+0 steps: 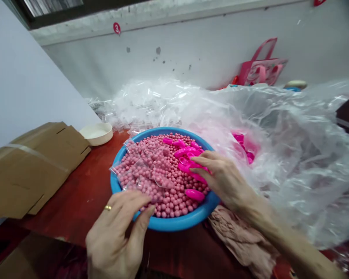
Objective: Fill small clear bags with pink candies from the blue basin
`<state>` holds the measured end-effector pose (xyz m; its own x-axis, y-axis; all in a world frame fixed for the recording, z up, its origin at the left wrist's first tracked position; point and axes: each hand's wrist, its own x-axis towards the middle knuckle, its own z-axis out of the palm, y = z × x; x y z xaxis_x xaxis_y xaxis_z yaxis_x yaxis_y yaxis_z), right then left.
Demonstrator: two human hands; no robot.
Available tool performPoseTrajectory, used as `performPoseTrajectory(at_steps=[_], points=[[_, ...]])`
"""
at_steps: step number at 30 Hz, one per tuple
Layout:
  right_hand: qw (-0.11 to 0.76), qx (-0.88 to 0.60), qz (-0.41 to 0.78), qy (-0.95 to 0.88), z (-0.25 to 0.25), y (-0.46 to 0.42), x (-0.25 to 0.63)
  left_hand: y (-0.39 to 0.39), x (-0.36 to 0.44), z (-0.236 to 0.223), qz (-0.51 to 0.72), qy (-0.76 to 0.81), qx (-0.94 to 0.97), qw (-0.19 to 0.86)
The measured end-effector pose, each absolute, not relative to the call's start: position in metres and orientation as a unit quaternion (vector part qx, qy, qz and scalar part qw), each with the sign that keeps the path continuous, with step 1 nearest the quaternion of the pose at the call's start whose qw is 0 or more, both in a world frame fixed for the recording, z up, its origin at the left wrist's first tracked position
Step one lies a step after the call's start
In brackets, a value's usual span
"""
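Note:
A blue bowl (177, 224) full of small pink balls (174, 195) stands on the red table. Clear small plastic bags (142, 164) lie on the balls at the bowl's left. Bright pink plastic pieces (186, 151) are heaped at the bowl's right. My left hand (116, 232), with a gold ring, pinches the near edge of one clear bag at the bowl's front rim. My right hand (221, 174) rests over the pink pieces, its fingers closed on some of them.
A large clear plastic sack (293, 147) with more pink pieces fills the right. A heap of clear bags (151, 100) lies behind the bowl. Flattened cardboard (31, 166) and a white lid (97, 133) are at left. A pink tote bag (261, 66) leans on the wall.

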<state>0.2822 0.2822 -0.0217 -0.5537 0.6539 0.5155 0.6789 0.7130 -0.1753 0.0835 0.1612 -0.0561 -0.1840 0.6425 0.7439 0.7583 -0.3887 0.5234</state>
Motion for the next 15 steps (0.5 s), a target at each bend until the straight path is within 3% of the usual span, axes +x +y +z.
performPoseTrajectory(at_steps=[4, 8, 12, 15], points=[[0.18, -0.373, -0.098, -0.905, -0.046, 0.279, 0.276, 0.194, 0.074, -0.045, -0.387, -0.536, -0.737, 0.139], [0.217, -0.332, -0.172, -0.902, -0.062, 0.274, 0.279, 0.218, 0.072, -0.045, -0.266, -0.558, -0.774, 0.137], [0.149, -0.397, -0.122, -0.897, -0.047, 0.279, 0.27, 0.23, 0.074, -0.05, -0.238, -0.532, -0.799, 0.153], [0.227, -0.41, -0.124, -0.875, -0.04, 0.286, 0.261, 0.234, 0.068, -0.052, -0.261, -0.468, -0.818, 0.211]])
